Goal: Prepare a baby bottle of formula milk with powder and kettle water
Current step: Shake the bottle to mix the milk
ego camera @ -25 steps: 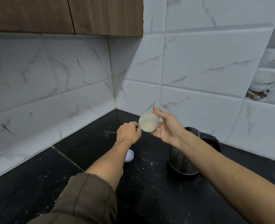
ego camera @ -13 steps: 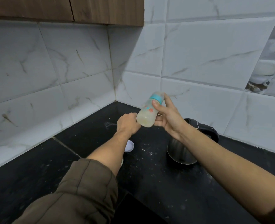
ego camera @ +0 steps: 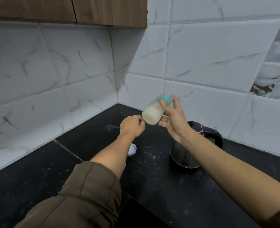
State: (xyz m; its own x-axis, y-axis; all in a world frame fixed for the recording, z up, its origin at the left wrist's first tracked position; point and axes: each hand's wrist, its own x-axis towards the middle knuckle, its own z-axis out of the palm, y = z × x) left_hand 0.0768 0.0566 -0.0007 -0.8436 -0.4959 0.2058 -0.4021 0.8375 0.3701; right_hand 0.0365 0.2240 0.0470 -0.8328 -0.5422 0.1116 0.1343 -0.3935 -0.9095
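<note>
— Is any writing readable?
— No. The orange marks on the baby bottle [ego camera: 154,112] are too blurred.
— How many things?
— One bottle, tilted in the air over the worktop [ego camera: 53,170]. The right hand [ego camera: 173,119] grasps it. The left hand [ego camera: 131,127] is clenched just beside its base. One kettle [ego camera: 185,153] stands near the back edge, and there is one white cap [ego camera: 132,149].
</note>
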